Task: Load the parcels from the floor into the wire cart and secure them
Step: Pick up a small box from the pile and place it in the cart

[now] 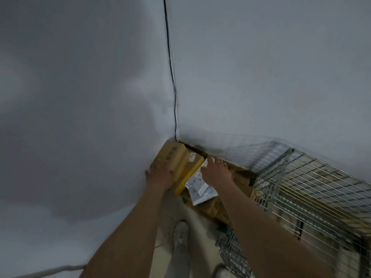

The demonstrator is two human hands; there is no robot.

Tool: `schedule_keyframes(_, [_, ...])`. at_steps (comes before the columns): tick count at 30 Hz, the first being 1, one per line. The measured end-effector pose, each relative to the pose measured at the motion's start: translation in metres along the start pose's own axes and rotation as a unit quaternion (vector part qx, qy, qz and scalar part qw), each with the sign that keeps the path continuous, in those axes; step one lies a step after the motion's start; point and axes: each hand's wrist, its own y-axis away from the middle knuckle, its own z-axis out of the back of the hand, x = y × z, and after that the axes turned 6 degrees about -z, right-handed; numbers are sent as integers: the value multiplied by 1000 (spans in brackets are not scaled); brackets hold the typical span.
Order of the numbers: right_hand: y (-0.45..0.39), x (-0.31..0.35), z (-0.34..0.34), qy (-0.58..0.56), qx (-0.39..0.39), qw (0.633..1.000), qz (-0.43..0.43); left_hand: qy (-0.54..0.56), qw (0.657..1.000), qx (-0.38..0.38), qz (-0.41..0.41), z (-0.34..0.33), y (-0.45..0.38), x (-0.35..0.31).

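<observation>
The left hand (160, 173) lies flat on the near end of a brown cardboard box (170, 155) wedged in the corner where two white walls (80, 97) meet, its fingers straight and a little apart, thumb out to the right. Just right of that box sits a second one with a yellow edge (189, 169), and against it a white plastic mailer (198, 187). The right hand (215, 170) hovers over the mailer's far end — fingers spread and reaching, holding nothing; contact I cannot tell. More brown boxes (241, 183) lie under it, blurred — uncountable. One wire cart (313, 187) stands at right. Two pale shoes (180, 235) below.
</observation>
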Motion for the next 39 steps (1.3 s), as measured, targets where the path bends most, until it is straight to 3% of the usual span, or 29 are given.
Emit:
schedule_keyframes(8, [-127, 76, -44, -49, 39, 998, -16, 92, 993, 41, 64, -12, -116, 54])
schedule_keyframes(13, [-195, 89, -70, -31, 38, 999, 10, 222, 967, 44, 115, -30, -178, 61])
schedule_keyframes(19, [-271, 95, -103, -49, 38, 998, 13, 374, 905, 28, 202, -49, -237, 41])
schedule_keyframes(30, [-363, 111, -160, -60, 43, 997, 16, 621, 709, -38, 332, -108, -327, 64])
schedule_keyframes(34, [-378, 115, -177, -120, 83, 989, -18, 648, 687, -15, 328, -125, -343, 70])
schedule_keyframes(39, [-376, 112, -171, -128, 79, 988, -17, 662, 657, -26, 360, -129, -332, 68])
